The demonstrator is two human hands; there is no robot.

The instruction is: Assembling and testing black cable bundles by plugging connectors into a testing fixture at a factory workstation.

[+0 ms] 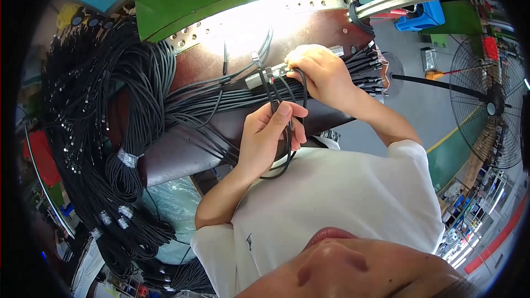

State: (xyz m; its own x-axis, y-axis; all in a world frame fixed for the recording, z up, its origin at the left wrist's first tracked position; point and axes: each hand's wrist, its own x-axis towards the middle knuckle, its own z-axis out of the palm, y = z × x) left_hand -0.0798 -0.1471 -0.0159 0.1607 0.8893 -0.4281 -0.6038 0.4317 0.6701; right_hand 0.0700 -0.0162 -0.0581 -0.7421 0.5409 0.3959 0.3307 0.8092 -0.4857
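Observation:
My left hand [264, 139] is closed round a thin black cable [282, 172], which hangs in a loop below the fingers. Farther up and to the right, my right hand [324, 74] pinches a black cable end beside a small silver metal fixture [257, 81]. The fingers hide the tip of that end, and I cannot tell whether it sits in the fixture. Beneath both hands, a thick row of black cables [200, 103] runs across the dark red-brown bench [193, 73]. Metal-tipped cable ends [374, 81] fan out past my right hand.
Large bundles of black cables [132, 127] hang over the bench's left side, some bound with clear wrap [130, 158]. A green panel [221, 1] and bright light cross the back. At right stand a black fan [486, 102] and a blue stool [420, 17].

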